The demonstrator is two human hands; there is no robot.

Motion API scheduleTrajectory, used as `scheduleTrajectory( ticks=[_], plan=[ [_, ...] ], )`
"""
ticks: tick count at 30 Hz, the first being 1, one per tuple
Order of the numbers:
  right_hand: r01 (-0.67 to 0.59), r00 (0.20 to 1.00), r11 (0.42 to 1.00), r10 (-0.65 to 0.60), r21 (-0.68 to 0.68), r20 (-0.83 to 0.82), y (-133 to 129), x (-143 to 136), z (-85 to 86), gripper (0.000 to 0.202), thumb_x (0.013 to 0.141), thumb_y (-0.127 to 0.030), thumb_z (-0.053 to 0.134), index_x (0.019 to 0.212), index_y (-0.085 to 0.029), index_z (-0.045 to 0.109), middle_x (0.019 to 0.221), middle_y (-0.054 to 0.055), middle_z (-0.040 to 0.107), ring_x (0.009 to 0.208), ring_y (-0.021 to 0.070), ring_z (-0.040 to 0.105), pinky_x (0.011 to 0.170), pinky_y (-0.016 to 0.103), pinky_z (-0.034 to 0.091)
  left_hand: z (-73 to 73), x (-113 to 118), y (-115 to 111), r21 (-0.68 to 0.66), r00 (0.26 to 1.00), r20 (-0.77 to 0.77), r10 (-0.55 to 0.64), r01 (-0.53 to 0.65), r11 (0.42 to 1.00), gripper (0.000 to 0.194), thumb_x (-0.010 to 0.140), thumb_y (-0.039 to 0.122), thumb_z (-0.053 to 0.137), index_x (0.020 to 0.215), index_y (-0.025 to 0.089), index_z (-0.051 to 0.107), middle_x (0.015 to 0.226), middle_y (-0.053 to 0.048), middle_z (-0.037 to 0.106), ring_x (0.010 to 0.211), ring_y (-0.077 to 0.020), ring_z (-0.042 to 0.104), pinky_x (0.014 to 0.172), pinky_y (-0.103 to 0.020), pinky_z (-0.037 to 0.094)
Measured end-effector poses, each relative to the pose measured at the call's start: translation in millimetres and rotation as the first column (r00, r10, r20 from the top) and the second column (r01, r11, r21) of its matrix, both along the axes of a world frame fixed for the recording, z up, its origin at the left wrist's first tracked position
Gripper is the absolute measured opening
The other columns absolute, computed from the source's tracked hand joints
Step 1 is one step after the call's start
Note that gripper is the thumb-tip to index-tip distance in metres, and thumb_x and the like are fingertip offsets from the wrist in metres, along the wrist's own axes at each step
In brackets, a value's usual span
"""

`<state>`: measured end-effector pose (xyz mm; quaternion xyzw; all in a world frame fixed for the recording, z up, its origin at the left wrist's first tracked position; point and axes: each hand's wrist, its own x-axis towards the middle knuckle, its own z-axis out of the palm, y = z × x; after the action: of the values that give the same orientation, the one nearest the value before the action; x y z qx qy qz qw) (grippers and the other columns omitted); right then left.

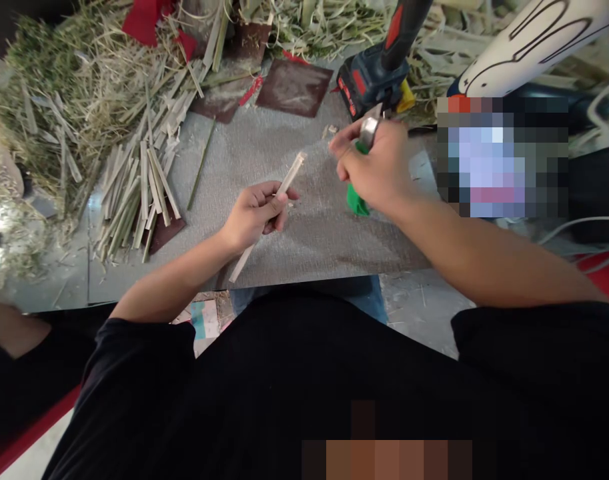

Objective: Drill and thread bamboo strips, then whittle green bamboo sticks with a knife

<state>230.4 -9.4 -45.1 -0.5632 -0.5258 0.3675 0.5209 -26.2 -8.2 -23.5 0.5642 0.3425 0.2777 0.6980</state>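
Note:
My left hand is closed around a thin, pale bamboo strip, which slants from the table's front edge up to the right. The strip's upper end looks rough. To its right, my right hand is raised over the table, wrapped round a green-handled tool with a metal end that looks like a knife. Its fingers cover the middle of the tool, so the exact kind is unclear. Tool and strip are apart.
A stack of cut strips lies at left, beside a heap of shavings. Brown sandpaper sheets and a cordless drill stand at the back. A white cylinder with a rabbit drawing is at right. Another person's arm shows at lower left.

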Motion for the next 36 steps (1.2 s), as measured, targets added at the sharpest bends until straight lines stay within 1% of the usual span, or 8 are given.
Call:
scheduleTrajectory(
  ticks=[3, 6, 11, 14, 19, 21, 27, 36],
  plan=[
    [-0.142, 0.960, 0.990, 0.141, -0.015, 0.241, -1, -2, -6.8, 0.031, 0.106, -0.046, 0.087, 0.092, -0.025, 0.069, 0.098, 0.011, 0.077, 0.085, 0.0250, 0.069, 0.089, 0.044, 0.057, -4.4, 1, 1, 0.040, 0.998, -0.013, 0.068, -0.068, 0.997, 0.055, 0.103, 0.073, 0.076, 0.100, 0.018, 0.079, 0.055, 0.001, 0.062, 0.043, -0.0089, 0.042, 0.044, -0.029, 0.028],
    [-0.247, 0.908, 0.969, 0.232, 0.000, 0.348, -8, -7, -7.8, 0.026, 0.112, -0.047, 0.076, 0.097, -0.026, 0.071, 0.117, 0.015, 0.080, 0.106, 0.0322, 0.073, 0.102, 0.049, 0.057, -7.6, 2, 3, 0.053, 0.993, -0.024, 0.117, -0.116, 0.992, 0.055, 0.103, 0.073, 0.075, 0.096, 0.019, 0.080, 0.056, 0.001, 0.064, 0.043, -0.0089, 0.044, 0.045, -0.029, 0.031],
    [-0.279, 0.914, 0.959, 0.283, -0.055, 0.290, -17, -5, 0.4, 0.050, 0.113, -0.074, 0.068, 0.097, -0.027, 0.071, 0.089, 0.009, 0.072, 0.083, 0.0281, 0.065, 0.082, 0.042, 0.051, -12.9, 1, 5, 0.089, 0.984, -0.071, 0.165, -0.158, 0.983, 0.056, 0.104, 0.074, 0.074, 0.095, 0.019, 0.081, 0.055, 0.000, 0.066, 0.042, -0.0098, 0.046, 0.045, -0.029, 0.033],
    [-0.279, 0.910, 0.956, 0.292, -0.085, 0.295, -16, -4, -2.2, 0.052, 0.109, -0.073, 0.075, 0.091, -0.026, 0.063, 0.075, 0.005, 0.063, 0.071, 0.0244, 0.056, 0.071, 0.039, 0.044, -15.7, 1, 6, 0.103, 0.985, -0.061, 0.160, -0.153, 0.983, 0.054, 0.106, 0.072, 0.073, 0.096, 0.019, 0.080, 0.055, 0.000, 0.067, 0.042, -0.0097, 0.047, 0.045, -0.028, 0.034],
    [-0.229, 0.826, 0.972, 0.163, 0.057, 0.540, -9, -9, -20.0, 0.037, 0.094, -0.050, 0.090, 0.101, -0.025, 0.064, 0.087, 0.004, 0.070, 0.078, 0.0240, 0.060, 0.075, 0.037, 0.045, -18.8, 1, 5, 0.129, 0.990, -0.032, 0.134, -0.129, 0.983, 0.054, 0.108, 0.070, 0.071, 0.097, 0.018, 0.078, 0.055, 0.001, 0.067, 0.043, -0.0100, 0.050, 0.046, -0.027, 0.038],
    [-0.217, 0.764, 0.972, 0.113, 0.089, 0.636, -7, -9, -26.2, 0.027, 0.102, -0.047, 0.078, 0.112, -0.023, 0.069, 0.093, 0.007, 0.076, 0.079, 0.0254, 0.065, 0.075, 0.038, 0.045, -19.5, 0, 5, 0.178, 0.986, -0.063, 0.156, -0.143, 0.974, 0.050, 0.112, 0.065, 0.067, 0.098, 0.017, 0.077, 0.055, 0.001, 0.067, 0.046, -0.0102, 0.054, 0.049, -0.026, 0.042],
    [-0.187, 0.647, 0.960, -0.040, 0.210, 0.761, -5, -7, -33.0, 0.045, 0.120, -0.051, 0.050, 0.141, -0.018, 0.073, 0.114, 0.017, 0.084, 0.095, 0.0330, 0.079, 0.074, 0.039, 0.045, -21.4, 0, 4, 0.291, 0.973, -0.116, 0.198, -0.157, 0.944, 0.040, 0.121, 0.046, 0.055, 0.102, 0.016, 0.075, 0.052, 0.004, 0.061, 0.046, -0.0098, 0.051, 0.053, -0.025, 0.042],
    [-0.201, 0.469, 0.977, 0.165, -0.077, 0.868, -25, -31, 0.4, 0.028, 0.112, -0.037, 0.058, 0.122, -0.017, 0.075, 0.100, 0.017, 0.083, 0.080, 0.0304, 0.070, 0.068, 0.039, 0.029, -14.0, 5, -9, 0.315, 0.985, -0.130, 0.113, -0.067, 0.947, 0.032, 0.121, 0.027, 0.047, 0.098, 0.018, 0.068, 0.047, 0.008, 0.051, 0.043, -0.0092, 0.042, 0.053, -0.026, 0.034]
  ],
)
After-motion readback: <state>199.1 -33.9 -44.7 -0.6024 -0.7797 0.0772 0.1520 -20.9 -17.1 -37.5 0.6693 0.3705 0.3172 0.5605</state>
